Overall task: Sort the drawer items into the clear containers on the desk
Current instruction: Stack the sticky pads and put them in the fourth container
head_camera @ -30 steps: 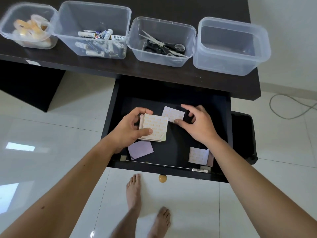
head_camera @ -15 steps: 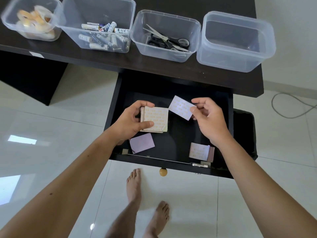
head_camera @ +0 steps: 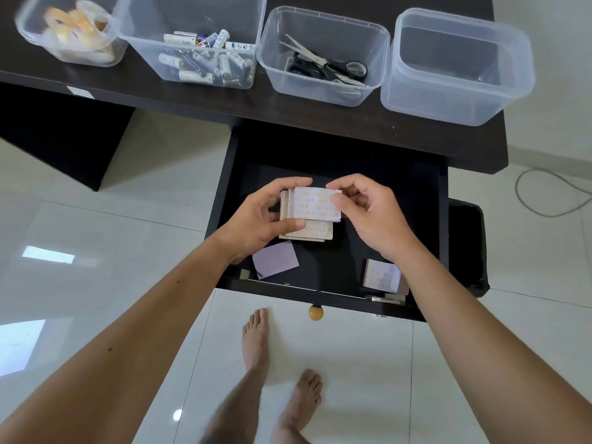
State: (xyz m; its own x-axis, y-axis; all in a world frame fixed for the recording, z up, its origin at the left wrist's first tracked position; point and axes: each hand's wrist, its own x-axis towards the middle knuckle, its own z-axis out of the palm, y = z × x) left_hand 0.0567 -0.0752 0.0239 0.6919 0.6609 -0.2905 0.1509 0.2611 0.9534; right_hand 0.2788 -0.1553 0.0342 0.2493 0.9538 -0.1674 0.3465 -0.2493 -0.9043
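The left hand (head_camera: 256, 219) clamps the stack (head_camera: 307, 225) over the drawer (head_camera: 384, 187); the right hand (head_camera: 371, 213) pinches a sheet (head_camera: 315, 205) onto its top. Unsquared edges could slip loose — two pads (head_camera: 275, 260) lie below, uncollected.

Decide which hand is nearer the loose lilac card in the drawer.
Left. The left hand is just above the lilac card; the right hand is farther right.
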